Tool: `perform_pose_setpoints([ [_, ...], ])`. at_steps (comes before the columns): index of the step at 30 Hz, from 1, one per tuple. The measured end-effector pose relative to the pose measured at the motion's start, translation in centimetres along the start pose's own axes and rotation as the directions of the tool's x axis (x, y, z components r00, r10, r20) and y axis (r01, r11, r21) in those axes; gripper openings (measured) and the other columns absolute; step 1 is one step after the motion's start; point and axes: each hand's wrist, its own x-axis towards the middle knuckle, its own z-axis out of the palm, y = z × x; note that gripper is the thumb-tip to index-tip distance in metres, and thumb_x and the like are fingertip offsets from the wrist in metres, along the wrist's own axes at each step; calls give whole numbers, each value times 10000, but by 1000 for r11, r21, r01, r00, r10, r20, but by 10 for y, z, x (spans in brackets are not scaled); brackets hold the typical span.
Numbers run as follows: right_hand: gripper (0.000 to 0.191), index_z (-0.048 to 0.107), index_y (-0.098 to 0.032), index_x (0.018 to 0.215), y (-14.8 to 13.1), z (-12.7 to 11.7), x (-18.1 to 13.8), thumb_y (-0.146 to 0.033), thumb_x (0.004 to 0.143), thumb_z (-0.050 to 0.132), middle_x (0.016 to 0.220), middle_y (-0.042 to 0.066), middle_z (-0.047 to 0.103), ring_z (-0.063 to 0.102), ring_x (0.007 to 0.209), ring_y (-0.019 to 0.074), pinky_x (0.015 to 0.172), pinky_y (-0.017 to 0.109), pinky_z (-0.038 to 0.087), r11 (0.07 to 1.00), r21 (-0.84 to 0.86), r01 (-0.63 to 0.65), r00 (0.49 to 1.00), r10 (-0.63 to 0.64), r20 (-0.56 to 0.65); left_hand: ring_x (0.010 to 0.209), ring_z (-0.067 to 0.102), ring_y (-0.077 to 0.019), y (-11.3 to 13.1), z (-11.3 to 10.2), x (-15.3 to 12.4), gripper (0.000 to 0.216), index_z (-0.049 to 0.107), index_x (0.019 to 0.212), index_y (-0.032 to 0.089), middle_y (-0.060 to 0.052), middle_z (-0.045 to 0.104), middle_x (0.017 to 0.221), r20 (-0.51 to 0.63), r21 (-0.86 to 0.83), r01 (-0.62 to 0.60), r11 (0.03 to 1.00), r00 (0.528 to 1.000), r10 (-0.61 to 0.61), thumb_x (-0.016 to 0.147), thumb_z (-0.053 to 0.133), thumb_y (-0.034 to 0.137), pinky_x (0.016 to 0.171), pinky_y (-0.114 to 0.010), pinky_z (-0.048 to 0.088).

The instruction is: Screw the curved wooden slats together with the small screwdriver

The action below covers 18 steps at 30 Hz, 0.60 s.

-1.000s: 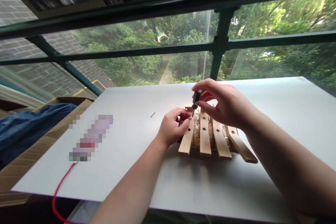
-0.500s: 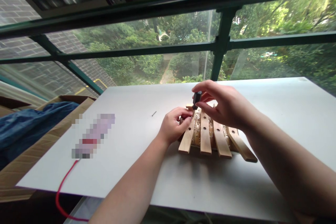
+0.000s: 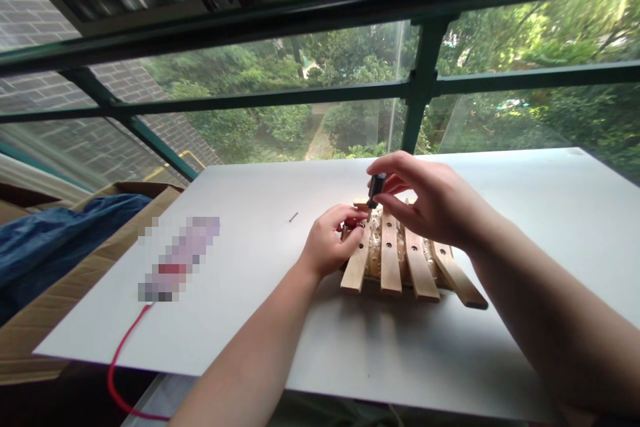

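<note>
A screwdriver [image 3: 376,188] with a short black handle is pinched between the thumb and fingers of my right hand [image 3: 420,197]. Its tip points down at the upper part of the leftmost wooden slat [image 3: 354,275]. My left hand [image 3: 333,239] is closed around the edge of that same slat, thumb and fingers near the screwdriver's tip; whether a screw is between them I cannot tell. Several more pale slats, such as the middle slat [image 3: 391,267], lie side by side over clear bubble wrap [image 3: 375,250]. Dark holes or screw heads show in the slats.
A loose screw [image 3: 293,217] lies on the white table [image 3: 260,300] left of my hands. Further left is a blurred-out object [image 3: 183,257] with a red cord [image 3: 113,360]. A cardboard box [image 3: 95,280] with blue cloth [image 3: 75,233] stands beside the table. A green railing [image 3: 260,101] runs behind.
Almost nothing differs. The screwdriver and my right hand have shifted very slightly at the slat, and the slats appear moved a touch to the left.
</note>
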Motion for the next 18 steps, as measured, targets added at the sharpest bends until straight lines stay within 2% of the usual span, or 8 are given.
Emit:
perform_pose_setpoints([
  [3,373,526,-190,1162,0,0,0,-86,812,603,972,55,684,683,769,165,719,269,522,1000,0,-3,1000,3,-4,1057,626,-177,-2,0,0,153,695,967,211,-48,683,1097,0,-17,-16,1000,1000,16,860,594,166,819,-281,526],
  [9,358,524,-193,1158,0,0,0,-94,822,598,994,53,684,680,776,160,722,265,519,1000,-2,-3,1000,3,0,1011,641,-176,-1,1,0,77,686,903,205,-45,698,1037,-14,-6,30,1000,999,-30,867,621,223,809,-287,533],
  [18,353,515,-197,1164,4,8,0,-95,832,577,999,64,674,672,792,168,729,276,521,1000,19,-12,999,11,37,1041,641,-185,0,0,0,150,689,975,209,-51,697,1096,-13,13,23,1000,1000,-23,868,587,186,864,-313,536],
])
